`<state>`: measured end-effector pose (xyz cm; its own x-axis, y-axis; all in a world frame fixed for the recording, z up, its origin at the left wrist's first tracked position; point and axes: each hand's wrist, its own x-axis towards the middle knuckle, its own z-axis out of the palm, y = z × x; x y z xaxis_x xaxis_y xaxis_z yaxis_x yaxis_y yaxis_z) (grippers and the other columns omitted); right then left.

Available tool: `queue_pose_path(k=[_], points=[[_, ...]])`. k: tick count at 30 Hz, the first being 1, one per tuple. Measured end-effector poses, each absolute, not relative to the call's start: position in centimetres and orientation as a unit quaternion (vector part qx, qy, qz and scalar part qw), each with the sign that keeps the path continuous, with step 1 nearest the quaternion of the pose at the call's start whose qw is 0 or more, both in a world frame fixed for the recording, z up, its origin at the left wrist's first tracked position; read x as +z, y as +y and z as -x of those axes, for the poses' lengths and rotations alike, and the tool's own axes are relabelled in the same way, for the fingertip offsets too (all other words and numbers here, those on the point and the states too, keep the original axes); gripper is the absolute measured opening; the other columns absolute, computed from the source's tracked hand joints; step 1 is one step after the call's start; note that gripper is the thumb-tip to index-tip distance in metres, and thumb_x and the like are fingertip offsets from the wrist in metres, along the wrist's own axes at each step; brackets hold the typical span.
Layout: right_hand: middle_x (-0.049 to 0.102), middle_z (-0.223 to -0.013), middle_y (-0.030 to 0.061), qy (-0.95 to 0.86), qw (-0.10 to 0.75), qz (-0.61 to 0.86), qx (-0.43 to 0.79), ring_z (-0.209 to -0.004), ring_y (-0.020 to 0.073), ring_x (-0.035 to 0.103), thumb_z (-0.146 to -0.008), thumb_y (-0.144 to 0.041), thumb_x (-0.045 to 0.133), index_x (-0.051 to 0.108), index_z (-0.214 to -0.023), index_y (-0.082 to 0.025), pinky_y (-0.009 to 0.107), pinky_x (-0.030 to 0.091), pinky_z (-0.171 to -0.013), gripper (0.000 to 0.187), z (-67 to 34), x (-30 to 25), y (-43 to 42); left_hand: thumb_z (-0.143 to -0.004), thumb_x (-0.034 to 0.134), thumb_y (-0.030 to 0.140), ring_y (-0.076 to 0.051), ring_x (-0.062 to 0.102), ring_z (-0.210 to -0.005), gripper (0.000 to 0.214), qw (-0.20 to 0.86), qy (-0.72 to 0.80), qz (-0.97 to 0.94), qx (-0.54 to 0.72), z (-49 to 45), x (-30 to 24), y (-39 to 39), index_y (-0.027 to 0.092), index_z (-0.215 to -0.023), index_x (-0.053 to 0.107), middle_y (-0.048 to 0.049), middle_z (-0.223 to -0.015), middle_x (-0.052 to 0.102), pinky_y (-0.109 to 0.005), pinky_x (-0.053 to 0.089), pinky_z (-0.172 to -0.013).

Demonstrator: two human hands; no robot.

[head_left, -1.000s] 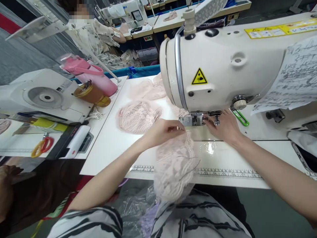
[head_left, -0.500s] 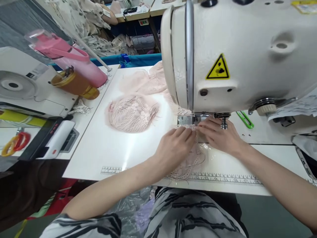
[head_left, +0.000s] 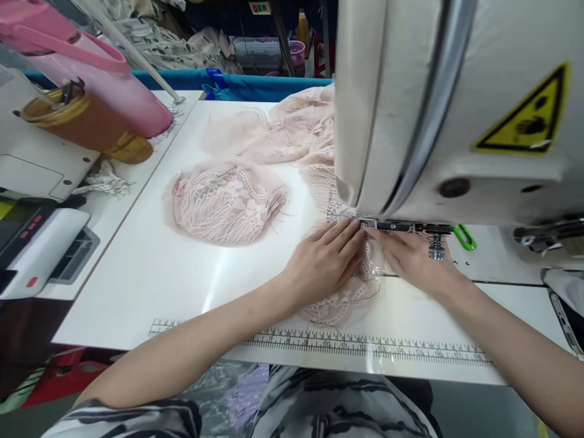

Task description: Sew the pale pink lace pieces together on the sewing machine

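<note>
"What takes up the most room?"

"The white sewing table [head_left: 150, 277], with a printed ruler along its near edge. Over its right side looms the pale sewing machine [head_left: 406, 109]."

"And after those?"

"A pink bottle [head_left: 104, 85] at the back left, leaning in view, with a brown cup [head_left: 86, 125] just in front of it. Sheer pink fabric [head_left: 301, 125] lies bunched at the back of the table, partly behind the machine."

"Any lace?"

"One rounded lace piece [head_left: 219, 204] lies flat on the table, well to the left of the needle area. A second, the lace panel [head_left: 342, 307], lies below the machine's needle area, its near end spread just behind the ruler."

"How are the hands placed?"

"The left hand [head_left: 323, 258] is unclenched, palm down on the lace panel, fingers together and pointing at the presser foot [head_left: 364, 225]. The right hand [head_left: 420, 258] reaches in from the other side, its fingertips beside the foot. The machine partly covers it, so I can't tell whether it grasps the panel."

"Smallest thing?"

"A green-handled tool [head_left: 465, 238], just beyond the right hand, partly hidden."
</note>
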<state>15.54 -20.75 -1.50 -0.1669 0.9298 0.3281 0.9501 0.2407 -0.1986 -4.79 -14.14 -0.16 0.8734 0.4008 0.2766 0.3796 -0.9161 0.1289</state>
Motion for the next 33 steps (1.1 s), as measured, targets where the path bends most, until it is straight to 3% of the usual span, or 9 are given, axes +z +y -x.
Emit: queue_pose_path(k=[6, 15, 25, 33], points=[[0.070, -0.097, 0.0051, -0.780, 0.187, 0.594, -0.058, -0.083, 0.0182, 0.063, -0.093, -0.025, 0.043, 0.068, -0.112, -0.027, 0.032, 0.044, -0.074, 0.031, -15.6, -1.5, -20.6, -0.099, 0.042, 0.029, -0.025, 0.048, -0.131, 0.036, 0.043, 0.204, -0.966, 0.152, 5.0, -0.3, -13.7, 0.012, -0.126, 0.058, -0.0114, -0.129, 0.060, -0.043, 0.045, -0.108], [0.071, -0.106, 0.0046, -0.805, 0.147, 0.558, -0.139, -0.084, 0.0197, 0.065, -0.090, -0.018, 0.049, 0.060, -0.125, -0.027, 0.033, 0.040, -0.074, 0.037, -15.9, -1.1, -20.8, -0.099, 0.042, 0.029, -0.025, 0.051, -0.128, 0.034, 0.028, 0.205, -0.966, 0.157, 4.9, -0.3, -13.8, 0.015, -0.124, 0.059, -0.0104, -0.128, 0.062, -0.042, 0.046, -0.106], [0.071, -0.096, 0.0047, -0.781, 0.166, 0.594, -0.100, -0.079, 0.0164, 0.062, -0.094, -0.024, 0.040, 0.068, -0.108, -0.024, 0.030, 0.040, -0.069, 0.031, -15.7, -2.0, -20.7, -0.099, 0.044, 0.029, -0.026, 0.052, -0.128, 0.034, 0.004, 0.194, -0.966, 0.172, 4.8, -0.4, -13.7, 0.012, -0.124, 0.060, -0.0121, -0.128, 0.062, -0.041, 0.048, -0.104], [0.070, -0.093, 0.0058, -0.780, 0.202, 0.585, -0.092, -0.083, 0.0183, 0.062, -0.093, -0.024, 0.041, 0.068, -0.107, -0.023, 0.031, 0.041, -0.072, 0.030, -15.8, -2.0, -20.4, -0.099, 0.045, 0.030, -0.025, 0.054, -0.125, 0.035, -0.009, 0.194, -0.964, 0.180, 4.8, -0.4, -13.6, 0.011, -0.125, 0.060, -0.0113, -0.127, 0.062, -0.040, 0.048, -0.104]])
